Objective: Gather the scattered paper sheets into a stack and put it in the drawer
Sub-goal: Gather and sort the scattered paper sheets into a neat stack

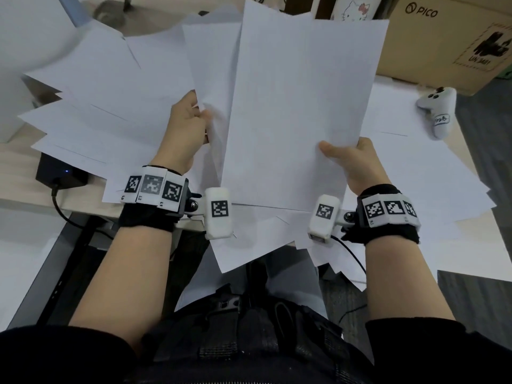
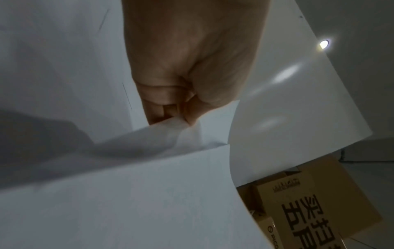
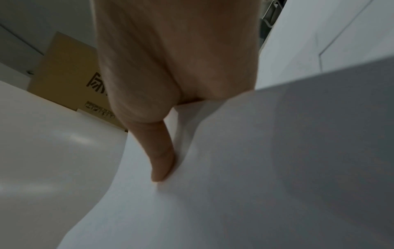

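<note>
Many white paper sheets (image 1: 91, 112) lie scattered and overlapping over the desk. My right hand (image 1: 352, 159) pinches a raised bundle of sheets (image 1: 299, 106) at its right edge, thumb on top. In the right wrist view the thumb (image 3: 162, 151) presses on that bundle (image 3: 255, 168). My left hand (image 1: 191, 126) pinches the edge of another lifted sheet (image 1: 213, 67) just left of the bundle; the left wrist view shows its curled fingers (image 2: 164, 104) gripping the paper (image 2: 149, 193). No drawer is in view.
A white game controller (image 1: 437, 112) lies on the paper at the right. A PICO cardboard box (image 1: 448, 37) stands behind it. A black device with a cable (image 1: 61, 173) sits at the desk's left front edge. Sheets overhang the front edge (image 1: 263, 245).
</note>
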